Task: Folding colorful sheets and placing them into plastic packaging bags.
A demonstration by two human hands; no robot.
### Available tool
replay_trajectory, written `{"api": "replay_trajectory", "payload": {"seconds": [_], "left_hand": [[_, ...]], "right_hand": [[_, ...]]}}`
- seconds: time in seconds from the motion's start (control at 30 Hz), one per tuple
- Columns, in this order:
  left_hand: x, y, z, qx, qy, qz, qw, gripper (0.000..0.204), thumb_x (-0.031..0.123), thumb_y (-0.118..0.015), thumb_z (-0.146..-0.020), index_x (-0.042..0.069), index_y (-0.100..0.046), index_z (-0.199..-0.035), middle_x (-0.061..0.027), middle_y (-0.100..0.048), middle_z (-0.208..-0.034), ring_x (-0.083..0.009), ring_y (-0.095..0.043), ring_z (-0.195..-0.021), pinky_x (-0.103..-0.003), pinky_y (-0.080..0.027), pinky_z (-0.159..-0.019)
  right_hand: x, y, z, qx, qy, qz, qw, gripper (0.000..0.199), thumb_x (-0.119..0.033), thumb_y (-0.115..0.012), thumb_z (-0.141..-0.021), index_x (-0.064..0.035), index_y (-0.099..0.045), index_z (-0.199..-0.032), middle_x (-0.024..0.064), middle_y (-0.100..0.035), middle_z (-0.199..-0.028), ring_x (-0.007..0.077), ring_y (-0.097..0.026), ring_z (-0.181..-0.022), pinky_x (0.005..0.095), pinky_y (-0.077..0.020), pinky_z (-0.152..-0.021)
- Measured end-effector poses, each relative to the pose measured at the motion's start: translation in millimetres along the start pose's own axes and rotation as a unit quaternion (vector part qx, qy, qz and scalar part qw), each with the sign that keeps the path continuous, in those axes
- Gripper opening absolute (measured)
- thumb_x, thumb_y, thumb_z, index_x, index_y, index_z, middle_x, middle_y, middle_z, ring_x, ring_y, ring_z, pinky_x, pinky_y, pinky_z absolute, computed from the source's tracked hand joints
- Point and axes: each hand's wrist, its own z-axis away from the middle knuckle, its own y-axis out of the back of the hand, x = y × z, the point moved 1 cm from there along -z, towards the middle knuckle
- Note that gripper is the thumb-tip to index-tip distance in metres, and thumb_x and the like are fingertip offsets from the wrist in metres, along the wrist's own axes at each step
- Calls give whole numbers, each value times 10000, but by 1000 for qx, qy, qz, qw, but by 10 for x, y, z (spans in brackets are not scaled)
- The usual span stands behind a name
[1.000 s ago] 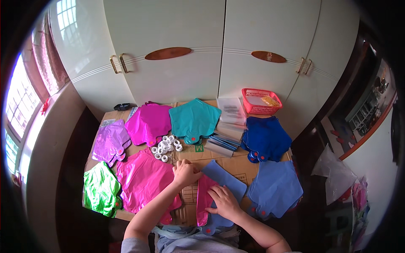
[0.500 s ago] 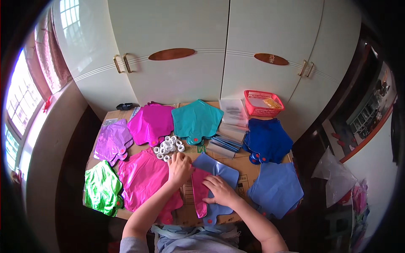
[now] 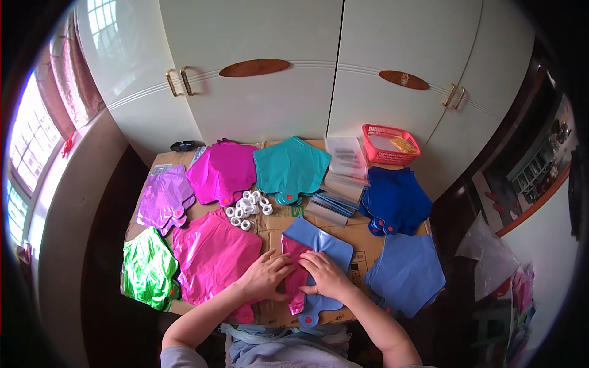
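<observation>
- I am resting my left hand point(image 3: 268, 276) and right hand point(image 3: 325, 274) wide on the folded pink foil strip point(image 3: 295, 248), thumbs standing apart from fingers.
- The strip is lying along the left side of the light-blue foil sheet point(image 3: 334, 243), overlapping it.
- Risk: the fold is possibly springing open; cause, uneven pressing.
- Risk: the light-blue foil sheet is possibly skidding or creasing; cause, slick foil.
- Risk: my left forearm point(image 3: 207, 317) is possibly dragging the large pink foil sheet point(image 3: 211, 257) leftward of it; cause, low crossing.
</observation>
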Motion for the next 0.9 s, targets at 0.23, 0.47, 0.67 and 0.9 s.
{"api": "replay_trajectory", "payload": {"seconds": [0.23, 0.47, 0.67, 0.9], "left_hand": [[162, -49, 48, -63, 8, -57, 996, 1080, 665, -692, -568, -24, -388, -1343, -244, -348, -1376, -360, -289, -1348, -577, -224, -1068], [190, -137, 69, -60, 10, -88, 994, 1182, 759, -642, -532, -50, -367, -1349, -286, -276, -1428, -391, -262, -1355, -607, -204, -1060], [194, -119, 57, -60, 13, -91, 994, 1189, 779, -628, -523, -30, -372, -1355, -284, -284, -1426, -386, -267, -1354, -606, -203, -1060], [129, -79, 20, -50, 5, -93, 994, 1077, 762, -608, -589, 33, -406, -1354, -283, -317, -1410, -394, -305, -1334, -611, -228, -1047]], "right_hand": [[4, 0, 8, -10, -5, 1, 1000, 704, -398, -754, -682, -27, -485, -1216, 119, -453, -1276, 278, -409, -1253, 423, -302, -1077], [-95, 81, 10, -27, -20, 37, 999, 778, -451, -765, -656, -19, -463, -1229, 128, -435, -1289, 286, -380, -1274, 446, -296, -1077], [-516, 185, 151, -44, -5, 72, 996, 449, -288, -734, -713, -49, -545, -1044, 80, -525, -1058, 226, -514, -1043, 404, -423, -896], [-609, 102, 277, 12, 21, -9, 1000, 197, -163, -704, -709, -70, -592, -842, 43, -568, -898, 209, -567, -896, 338, -474, -789]]}}
